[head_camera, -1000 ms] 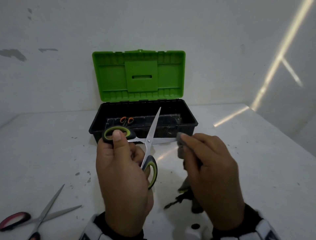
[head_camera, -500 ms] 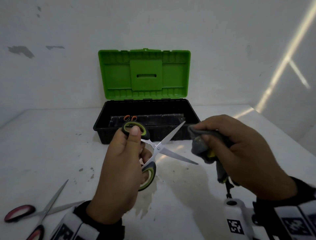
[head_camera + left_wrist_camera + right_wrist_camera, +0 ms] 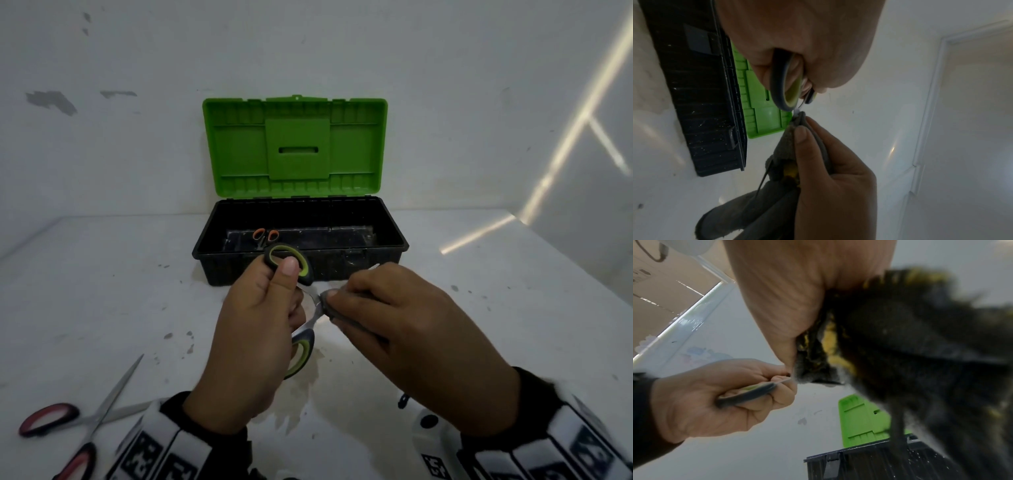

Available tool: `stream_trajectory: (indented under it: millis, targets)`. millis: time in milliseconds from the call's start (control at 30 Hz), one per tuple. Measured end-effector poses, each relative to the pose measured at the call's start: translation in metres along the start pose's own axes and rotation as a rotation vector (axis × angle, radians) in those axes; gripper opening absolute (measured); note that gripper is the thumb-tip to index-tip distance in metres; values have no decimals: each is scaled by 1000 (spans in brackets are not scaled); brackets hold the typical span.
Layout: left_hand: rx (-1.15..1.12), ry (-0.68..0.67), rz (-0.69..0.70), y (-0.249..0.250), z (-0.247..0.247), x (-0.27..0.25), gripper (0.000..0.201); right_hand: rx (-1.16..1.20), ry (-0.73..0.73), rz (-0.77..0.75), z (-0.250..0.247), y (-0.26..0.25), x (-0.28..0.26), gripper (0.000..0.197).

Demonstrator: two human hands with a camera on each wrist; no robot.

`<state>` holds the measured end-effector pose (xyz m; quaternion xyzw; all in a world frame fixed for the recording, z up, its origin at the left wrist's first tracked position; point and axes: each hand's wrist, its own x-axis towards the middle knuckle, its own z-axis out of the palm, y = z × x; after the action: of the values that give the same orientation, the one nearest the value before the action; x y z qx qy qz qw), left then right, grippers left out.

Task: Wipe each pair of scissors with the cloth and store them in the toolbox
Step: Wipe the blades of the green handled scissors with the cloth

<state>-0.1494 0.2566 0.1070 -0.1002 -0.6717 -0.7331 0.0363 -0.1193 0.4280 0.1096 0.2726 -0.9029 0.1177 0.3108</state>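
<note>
Green-and-grey scissors (image 3: 297,310) sit in the left hand (image 3: 250,346), which curls round the two handle loops so the blades poke out to the right and stay steady. The right hand (image 3: 404,329) pinches the grey cloth (image 3: 791,142) shut around the blades close to where they cross, likely so the cloth can rub both flat sides at once. Both hands are held up above the middle of the bench (image 3: 479,308), just in front of the toolbox (image 3: 394,245). Its green lid stands open, ready for clean scissors, and small orange scissors (image 3: 265,236) already lie inside. Red scissors (image 3: 65,428) wait near the front left corner of the bench. Half a second ago the blades were wide open and the cloth was off to the side; now the cloth covers them.
</note>
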Motion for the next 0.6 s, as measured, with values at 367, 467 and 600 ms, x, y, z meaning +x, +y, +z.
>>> stream_trajectory:
  millis: [367, 467, 600]
  targets:
    - [-80, 19, -78, 2, -3, 0, 37, -21, 6, -62, 5, 6, 6, 19]
    - [-83, 21, -89, 2, -5, 1, 37, -31, 38, -27, 4, 19, 7, 22]
    - [-88, 36, -88, 2, -7, 2, 34, -33, 40, -38, 8, 6, 6, 22]
